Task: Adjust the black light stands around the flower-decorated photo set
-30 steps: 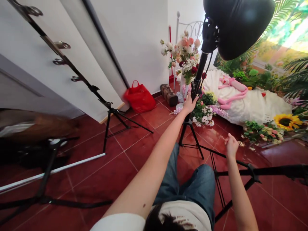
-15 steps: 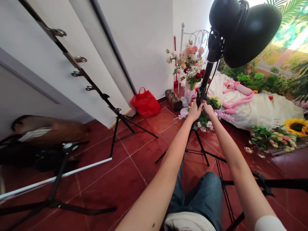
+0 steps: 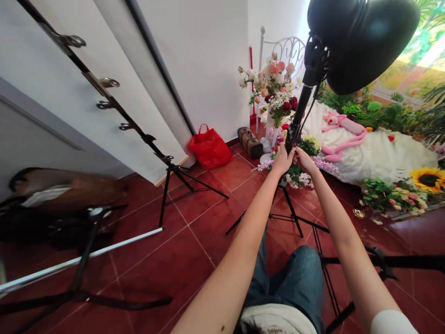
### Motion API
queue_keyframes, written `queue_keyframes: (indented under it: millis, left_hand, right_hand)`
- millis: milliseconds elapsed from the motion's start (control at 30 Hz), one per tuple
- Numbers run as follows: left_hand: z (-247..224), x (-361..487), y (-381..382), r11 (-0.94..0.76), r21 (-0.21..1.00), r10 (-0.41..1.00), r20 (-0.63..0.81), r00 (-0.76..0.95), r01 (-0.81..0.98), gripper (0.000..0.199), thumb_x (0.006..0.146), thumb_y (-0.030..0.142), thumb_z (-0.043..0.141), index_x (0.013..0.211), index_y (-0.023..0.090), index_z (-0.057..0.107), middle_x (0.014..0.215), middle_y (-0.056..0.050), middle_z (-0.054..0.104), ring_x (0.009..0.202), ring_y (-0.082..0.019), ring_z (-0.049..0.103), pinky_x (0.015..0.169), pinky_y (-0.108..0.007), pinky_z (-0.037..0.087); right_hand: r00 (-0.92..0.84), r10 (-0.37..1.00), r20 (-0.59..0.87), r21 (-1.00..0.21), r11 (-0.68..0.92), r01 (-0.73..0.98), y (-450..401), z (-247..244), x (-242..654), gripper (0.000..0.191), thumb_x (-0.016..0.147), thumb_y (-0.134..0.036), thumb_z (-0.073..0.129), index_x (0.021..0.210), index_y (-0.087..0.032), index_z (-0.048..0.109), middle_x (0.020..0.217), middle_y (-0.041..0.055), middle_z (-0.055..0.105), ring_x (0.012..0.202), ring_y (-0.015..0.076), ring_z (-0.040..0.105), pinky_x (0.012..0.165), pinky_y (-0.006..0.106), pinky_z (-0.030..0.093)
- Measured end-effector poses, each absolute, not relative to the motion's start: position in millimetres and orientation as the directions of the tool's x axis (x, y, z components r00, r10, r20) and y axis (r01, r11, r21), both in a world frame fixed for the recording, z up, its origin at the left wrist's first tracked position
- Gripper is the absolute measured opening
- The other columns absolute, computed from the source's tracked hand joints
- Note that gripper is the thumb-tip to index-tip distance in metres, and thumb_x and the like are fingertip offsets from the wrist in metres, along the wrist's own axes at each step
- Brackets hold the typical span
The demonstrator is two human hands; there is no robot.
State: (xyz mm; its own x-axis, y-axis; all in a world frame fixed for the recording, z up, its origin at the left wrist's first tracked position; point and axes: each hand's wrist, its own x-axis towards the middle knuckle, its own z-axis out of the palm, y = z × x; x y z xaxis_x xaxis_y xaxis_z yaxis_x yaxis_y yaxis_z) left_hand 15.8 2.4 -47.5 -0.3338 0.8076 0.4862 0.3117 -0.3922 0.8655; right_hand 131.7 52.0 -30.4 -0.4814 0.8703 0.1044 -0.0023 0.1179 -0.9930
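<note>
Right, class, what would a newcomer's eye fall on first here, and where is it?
Probably the big black lamp head at upper right, atop a light stand that the left hand grips, the right hand close beside. Next might come the Pink Panther plush toy, lying on the cream cover at right, and the bright red bag on the tiled floor, just left of centre.

Right of centre, a lamp (image 3: 368, 51) tops a stand (image 3: 304, 99); left of it, a case (image 3: 250, 142) and, farther left, a bag (image 3: 210, 148) rest on the floor (image 3: 167, 273) near the wall (image 3: 208, 60); behind the stand, rightward, a plush toy (image 3: 351, 130) lies on a blanket (image 3: 389, 160).
</note>
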Motion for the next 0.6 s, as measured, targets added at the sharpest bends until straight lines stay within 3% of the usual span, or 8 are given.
queue_keyframes:
  millis: [167, 333, 467, 600]
  left_hand:
    - [-48, 15, 2, -0.368, 0.871, 0.822, 0.469, -0.325, 0.326, 0.051, 0.090, 0.064, 0.052, 0.116, 0.020, 0.045, 0.124, -0.018, 0.054, 0.130, -0.033, 0.053, 0.114, -0.054, 0.037]
    - [-49, 15, 2, -0.376, 0.856, 0.812, 0.489, -0.317, 0.356, 0.048, 0.092, 0.061, 0.051, 0.116, 0.021, 0.044, 0.124, -0.018, 0.055, 0.129, -0.033, 0.053, 0.113, -0.052, 0.038]
    - [-50, 14, 1, -0.379, 0.852, 0.808, 0.495, -0.319, 0.361, 0.044, 0.092, 0.059, 0.052, 0.115, 0.021, 0.045, 0.124, -0.017, 0.055, 0.129, -0.032, 0.053, 0.113, -0.050, 0.037]
    - [-49, 13, 1, -0.363, 0.854, 0.817, 0.484, -0.313, 0.372, 0.046, 0.093, 0.058, 0.052, 0.118, 0.020, 0.044, 0.125, -0.019, 0.054, 0.129, -0.033, 0.053, 0.111, -0.050, 0.039]
  right_hand:
    - [-0.482, 0.876, 0.007, -0.978, -0.094, -0.185, 41, -29, 133, 0.034, 0.080, -0.050, 0.069, 0.088, -0.025, 0.048, 0.063, -0.0124, 0.043, 0.044, 0.0044, 0.030, 0.049, 0.017, 0.033]
    - [-0.487, 0.871, 0.058, -0.953, -0.097, -0.287, 37, -26, 138, 0.027, 0.072, -0.032, 0.068, 0.083, -0.025, 0.044, 0.064, -0.0117, 0.040, 0.047, 0.0058, 0.032, 0.054, 0.019, 0.037]
    - [-0.453, 0.891, 0.028, -0.997, 0.058, 0.053, 31, -33, 139, 0.019, 0.073, -0.029, 0.060, 0.071, -0.023, 0.042, 0.063, -0.0078, 0.040, 0.054, 0.0089, 0.036, 0.056, 0.021, 0.037]
    - [-0.181, 0.918, 0.353, -0.911, 0.382, 0.158, 12, -35, 135, 0.010, 0.082, -0.032, 0.051, 0.081, -0.023, 0.050, 0.081, 0.0002, 0.056, 0.076, 0.0143, 0.052, 0.071, 0.026, 0.045]
